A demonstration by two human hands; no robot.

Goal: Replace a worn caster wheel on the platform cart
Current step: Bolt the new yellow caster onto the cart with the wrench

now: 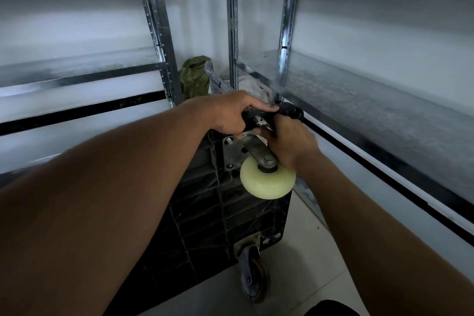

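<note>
Left hand (230, 115), right hand (289, 141) at cart (205, 213) caster (268, 179)

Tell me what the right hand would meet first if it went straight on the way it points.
Probably the left hand's fingers, gripping the cart beside the mounting plate; the right hand points up-left at them, though depth is unclear.

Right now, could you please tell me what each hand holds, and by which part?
Left hand grips the black plastic cart deck by its top edge. Right hand seems to pinch a small metal tool above the cream caster wheel; part hidden.
</note>
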